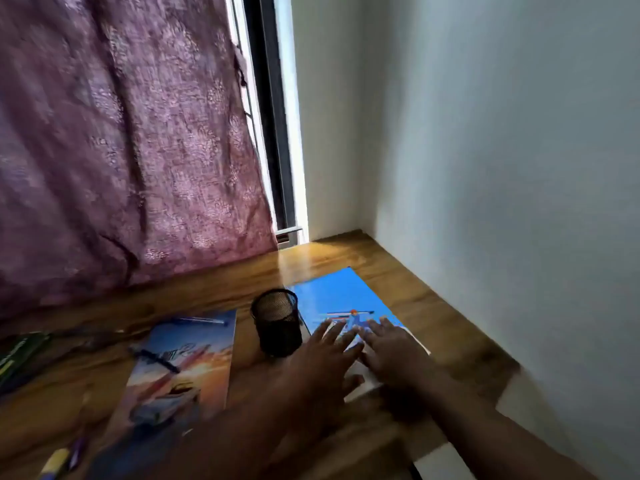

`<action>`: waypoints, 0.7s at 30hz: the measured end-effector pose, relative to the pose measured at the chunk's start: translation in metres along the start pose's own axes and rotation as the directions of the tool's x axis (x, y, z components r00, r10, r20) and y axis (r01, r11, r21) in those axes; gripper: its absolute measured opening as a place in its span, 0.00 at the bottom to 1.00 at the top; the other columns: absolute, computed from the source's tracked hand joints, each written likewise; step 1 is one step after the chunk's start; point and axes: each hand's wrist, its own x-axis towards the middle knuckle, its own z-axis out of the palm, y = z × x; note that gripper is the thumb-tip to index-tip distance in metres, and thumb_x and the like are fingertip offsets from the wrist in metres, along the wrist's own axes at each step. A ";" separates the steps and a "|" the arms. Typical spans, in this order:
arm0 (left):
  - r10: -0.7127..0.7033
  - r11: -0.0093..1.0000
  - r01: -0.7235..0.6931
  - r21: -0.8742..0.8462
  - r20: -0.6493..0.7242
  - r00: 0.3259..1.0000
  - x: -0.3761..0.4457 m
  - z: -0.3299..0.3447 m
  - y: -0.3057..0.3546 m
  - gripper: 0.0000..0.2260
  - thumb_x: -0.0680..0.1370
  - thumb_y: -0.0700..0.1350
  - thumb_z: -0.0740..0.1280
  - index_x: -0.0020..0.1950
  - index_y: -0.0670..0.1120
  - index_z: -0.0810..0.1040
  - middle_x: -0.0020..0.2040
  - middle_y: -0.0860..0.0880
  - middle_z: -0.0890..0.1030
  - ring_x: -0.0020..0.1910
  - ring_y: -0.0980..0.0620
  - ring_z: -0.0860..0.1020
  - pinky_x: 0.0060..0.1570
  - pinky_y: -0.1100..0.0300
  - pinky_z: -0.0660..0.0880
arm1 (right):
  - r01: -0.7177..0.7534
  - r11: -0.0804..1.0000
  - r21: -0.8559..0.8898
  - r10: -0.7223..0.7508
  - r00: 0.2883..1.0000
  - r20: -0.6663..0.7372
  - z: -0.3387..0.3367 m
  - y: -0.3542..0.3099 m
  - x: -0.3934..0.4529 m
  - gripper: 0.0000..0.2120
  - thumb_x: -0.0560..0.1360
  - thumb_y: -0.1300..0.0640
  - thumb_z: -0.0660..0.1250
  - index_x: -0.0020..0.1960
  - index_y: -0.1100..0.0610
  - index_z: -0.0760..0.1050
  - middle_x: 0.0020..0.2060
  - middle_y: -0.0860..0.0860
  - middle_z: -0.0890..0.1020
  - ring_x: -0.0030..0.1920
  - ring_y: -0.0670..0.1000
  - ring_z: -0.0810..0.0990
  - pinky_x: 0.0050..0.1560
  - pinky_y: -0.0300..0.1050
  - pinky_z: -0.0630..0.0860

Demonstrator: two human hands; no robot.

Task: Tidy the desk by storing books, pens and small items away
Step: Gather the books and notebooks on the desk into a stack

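A blue-covered book [341, 299] lies flat on the wooden desk [408, 289] near the right wall. Both my hands rest on its near end with fingers spread: my left hand [320, 355] on its left part, my right hand [394, 351] beside it. Neither hand grips anything. A black mesh pen cup [277, 322] stands just left of the blue book. Further left lies a book with a car on an orange cover [180, 372], with a blue pen [199, 320] and a dark pen [156, 358] on top of it.
A purple curtain [121, 150] hangs down to the desk's far edge. A white wall [502, 168] borders the desk on the right. Green items [17, 351] sit at the far left; a yellow and a purple marker [64, 459] lie at the near left.
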 end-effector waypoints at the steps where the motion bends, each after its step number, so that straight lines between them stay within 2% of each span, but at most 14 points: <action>1: -0.045 0.999 0.045 -0.004 -0.025 0.999 0.005 0.009 0.005 0.28 0.71 0.63 0.53 0.60 0.50 0.81 0.61 0.48 0.81 0.62 0.44 0.78 0.65 0.41 0.65 | -0.013 1.000 0.007 0.013 0.999 0.044 0.006 0.002 0.003 0.24 0.69 0.43 0.55 0.53 0.53 0.82 0.49 0.55 0.85 0.49 0.59 0.84 0.42 0.50 0.81; 3: -0.094 0.995 0.094 -0.038 0.014 0.995 0.006 0.015 0.010 0.28 0.73 0.62 0.53 0.62 0.48 0.79 0.63 0.48 0.80 0.65 0.43 0.75 0.70 0.41 0.59 | -0.010 0.999 0.032 0.008 0.997 0.071 0.014 0.004 0.008 0.28 0.71 0.43 0.50 0.58 0.55 0.80 0.55 0.57 0.82 0.55 0.60 0.81 0.50 0.56 0.78; 4: -0.124 0.990 0.127 -0.059 0.048 0.991 0.004 0.014 0.012 0.28 0.74 0.61 0.52 0.65 0.47 0.77 0.65 0.48 0.78 0.68 0.42 0.72 0.72 0.41 0.58 | -0.019 0.998 0.065 0.013 0.996 0.086 0.013 0.000 0.007 0.32 0.71 0.42 0.46 0.64 0.57 0.76 0.62 0.58 0.78 0.62 0.61 0.76 0.59 0.58 0.73; 5: -0.125 0.989 0.126 -0.073 0.012 0.992 0.005 0.016 0.012 0.28 0.76 0.60 0.51 0.66 0.46 0.76 0.67 0.47 0.76 0.69 0.42 0.70 0.73 0.42 0.57 | 0.003 0.995 0.100 -0.009 0.998 0.058 0.015 -0.002 0.009 0.37 0.71 0.41 0.39 0.71 0.57 0.67 0.70 0.58 0.70 0.70 0.61 0.68 0.68 0.59 0.64; 6: -0.126 0.990 0.127 -0.056 0.020 0.992 0.005 0.015 0.011 0.28 0.76 0.60 0.51 0.66 0.46 0.76 0.67 0.47 0.76 0.70 0.42 0.70 0.72 0.43 0.57 | 0.018 0.993 0.118 -0.027 0.996 0.081 0.020 0.000 0.008 0.41 0.68 0.39 0.34 0.75 0.55 0.58 0.75 0.56 0.61 0.75 0.58 0.58 0.73 0.56 0.53; 8: -0.136 0.990 0.139 -0.018 0.104 0.985 0.006 0.010 0.007 0.28 0.75 0.61 0.53 0.61 0.47 0.80 0.62 0.48 0.80 0.65 0.42 0.74 0.68 0.45 0.58 | 0.028 0.992 0.125 -0.044 0.991 0.128 0.019 0.004 0.005 0.46 0.66 0.32 0.28 0.78 0.53 0.48 0.77 0.52 0.50 0.77 0.53 0.47 0.74 0.52 0.41; 10: -0.109 0.994 0.105 0.039 0.150 0.983 0.006 0.012 0.004 0.29 0.74 0.64 0.53 0.58 0.46 0.82 0.59 0.48 0.82 0.63 0.42 0.77 0.67 0.45 0.58 | 0.033 0.989 0.142 -0.055 0.987 0.154 0.017 0.009 0.003 0.52 0.62 0.26 0.23 0.78 0.52 0.45 0.77 0.51 0.48 0.77 0.52 0.44 0.73 0.50 0.39; 11: -0.114 0.993 0.108 0.045 0.161 0.980 0.007 0.011 0.003 0.31 0.74 0.66 0.51 0.58 0.46 0.82 0.58 0.48 0.82 0.63 0.43 0.77 0.67 0.45 0.58 | 0.036 0.988 0.148 -0.061 0.984 0.168 0.016 0.013 0.000 0.54 0.59 0.27 0.22 0.78 0.52 0.45 0.77 0.51 0.48 0.77 0.51 0.43 0.73 0.49 0.39; 15: -0.195 0.980 0.197 -0.001 0.136 0.971 0.011 0.015 0.001 0.39 0.77 0.69 0.41 0.60 0.44 0.81 0.60 0.45 0.81 0.64 0.41 0.75 0.66 0.44 0.57 | 0.061 0.985 0.163 -0.093 0.976 0.199 0.009 0.041 -0.008 0.50 0.60 0.28 0.25 0.77 0.50 0.41 0.77 0.47 0.44 0.76 0.48 0.40 0.73 0.47 0.38; 19: -0.164 0.986 0.161 0.043 0.114 0.980 0.014 0.019 -0.003 0.39 0.77 0.69 0.42 0.61 0.44 0.80 0.61 0.44 0.80 0.65 0.40 0.75 0.69 0.44 0.50 | 0.071 0.985 0.159 -0.107 0.968 0.228 0.005 0.082 -0.025 0.46 0.63 0.27 0.28 0.77 0.47 0.40 0.76 0.43 0.42 0.76 0.45 0.39 0.74 0.45 0.38; 21: -0.154 0.987 0.147 0.063 0.113 0.982 0.017 0.020 -0.003 0.39 0.77 0.69 0.43 0.61 0.44 0.80 0.61 0.44 0.80 0.65 0.40 0.74 0.69 0.44 0.52 | 0.062 0.987 0.149 -0.096 0.968 0.230 0.004 0.101 -0.032 0.45 0.64 0.27 0.28 0.77 0.46 0.39 0.75 0.41 0.40 0.75 0.44 0.39 0.74 0.44 0.38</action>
